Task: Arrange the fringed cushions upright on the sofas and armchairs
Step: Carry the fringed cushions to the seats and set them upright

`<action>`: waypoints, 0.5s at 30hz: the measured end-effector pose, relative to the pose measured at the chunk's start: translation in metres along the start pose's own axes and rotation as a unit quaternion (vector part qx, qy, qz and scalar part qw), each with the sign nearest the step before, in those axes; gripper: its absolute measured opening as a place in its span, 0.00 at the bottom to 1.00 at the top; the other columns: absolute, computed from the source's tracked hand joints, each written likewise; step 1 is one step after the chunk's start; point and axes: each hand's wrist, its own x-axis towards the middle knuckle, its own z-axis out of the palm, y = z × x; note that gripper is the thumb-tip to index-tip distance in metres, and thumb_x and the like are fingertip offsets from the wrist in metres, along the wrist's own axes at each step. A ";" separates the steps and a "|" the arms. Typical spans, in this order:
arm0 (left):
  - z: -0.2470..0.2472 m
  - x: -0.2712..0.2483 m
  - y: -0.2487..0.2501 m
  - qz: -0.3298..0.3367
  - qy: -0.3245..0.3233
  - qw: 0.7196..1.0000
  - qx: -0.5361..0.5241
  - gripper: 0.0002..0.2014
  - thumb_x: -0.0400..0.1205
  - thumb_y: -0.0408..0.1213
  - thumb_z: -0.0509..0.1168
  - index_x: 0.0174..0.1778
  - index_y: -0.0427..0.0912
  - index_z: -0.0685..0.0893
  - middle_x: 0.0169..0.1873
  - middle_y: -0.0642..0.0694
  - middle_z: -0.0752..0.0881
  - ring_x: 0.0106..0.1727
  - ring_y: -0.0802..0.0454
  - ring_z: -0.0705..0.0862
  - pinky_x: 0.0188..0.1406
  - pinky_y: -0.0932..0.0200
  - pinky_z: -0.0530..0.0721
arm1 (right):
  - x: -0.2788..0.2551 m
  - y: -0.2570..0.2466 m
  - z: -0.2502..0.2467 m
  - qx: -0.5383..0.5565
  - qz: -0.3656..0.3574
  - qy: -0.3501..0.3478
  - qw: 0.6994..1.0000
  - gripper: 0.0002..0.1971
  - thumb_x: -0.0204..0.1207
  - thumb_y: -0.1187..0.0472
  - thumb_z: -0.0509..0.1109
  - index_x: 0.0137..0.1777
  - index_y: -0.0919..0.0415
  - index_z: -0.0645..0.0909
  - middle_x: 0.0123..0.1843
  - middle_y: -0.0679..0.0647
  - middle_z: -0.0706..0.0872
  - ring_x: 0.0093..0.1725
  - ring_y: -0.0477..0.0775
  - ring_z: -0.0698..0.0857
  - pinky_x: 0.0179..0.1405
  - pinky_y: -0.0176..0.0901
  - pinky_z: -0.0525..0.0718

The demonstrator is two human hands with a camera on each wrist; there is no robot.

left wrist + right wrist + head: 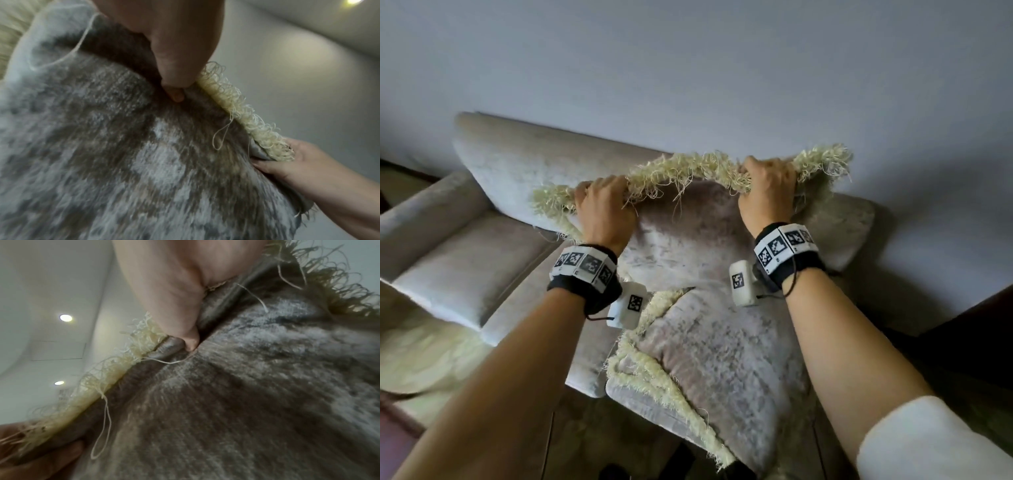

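Fringed cushion (pixel 688 240) | held upright at frame centre against the sofa (pixel 500 171) backrest | top fringe gripped by left hand (pixel 604 209) and right hand (pixel 768 192), fingers curled over the edge | judged soft, light (sagging between grips) | corners best gripped.

A plain pale grey wall (pixel 688 68) stood behind a light beige upholstered sofa (pixel 448 274). Dark furniture (pixel 983 329) sat at the right. Two round recessed ceiling lights (pixel 65 318) were lit on a white ceiling (pixel 41 280).
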 end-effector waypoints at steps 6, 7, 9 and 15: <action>-0.048 0.015 -0.064 0.004 0.032 0.999 -0.010 0.19 0.59 0.13 0.55 0.31 0.44 0.73 0.28 0.49 0.75 0.31 0.49 0.73 0.43 0.35 0.83 | 0.003 -0.072 0.015 0.021 -0.029 0.000 0.999 0.16 0.68 0.76 0.72 0.52 0.59 0.84 0.44 0.60 0.87 0.52 0.63 0.81 0.64 0.56 0.73; -0.057 0.013 -0.078 0.002 0.034 0.999 0.000 0.19 0.60 0.13 0.55 0.31 0.44 0.72 0.28 0.49 0.75 0.31 0.49 0.73 0.43 0.37 0.83 | 0.004 -0.086 0.022 0.030 -0.032 -0.004 0.999 0.16 0.68 0.76 0.72 0.52 0.58 0.83 0.45 0.60 0.86 0.52 0.64 0.81 0.63 0.55 0.72; -0.074 0.008 -0.109 -0.007 0.040 0.999 0.015 0.20 0.60 0.13 0.56 0.30 0.47 0.69 0.26 0.50 0.74 0.30 0.49 0.72 0.43 0.39 0.83 | 0.004 -0.115 0.038 0.040 -0.040 -0.021 0.998 0.17 0.67 0.75 0.70 0.52 0.56 0.82 0.46 0.60 0.86 0.52 0.64 0.81 0.62 0.54 0.71; -0.111 -0.009 -0.204 -0.041 0.043 0.997 0.048 0.19 0.59 0.17 0.59 0.31 0.46 0.66 0.26 0.48 0.74 0.31 0.47 0.73 0.46 0.38 0.81 | -0.011 -0.203 0.092 0.071 -0.071 -0.063 0.993 0.20 0.66 0.77 0.71 0.52 0.55 0.83 0.38 0.52 0.85 0.46 0.59 0.82 0.61 0.51 0.70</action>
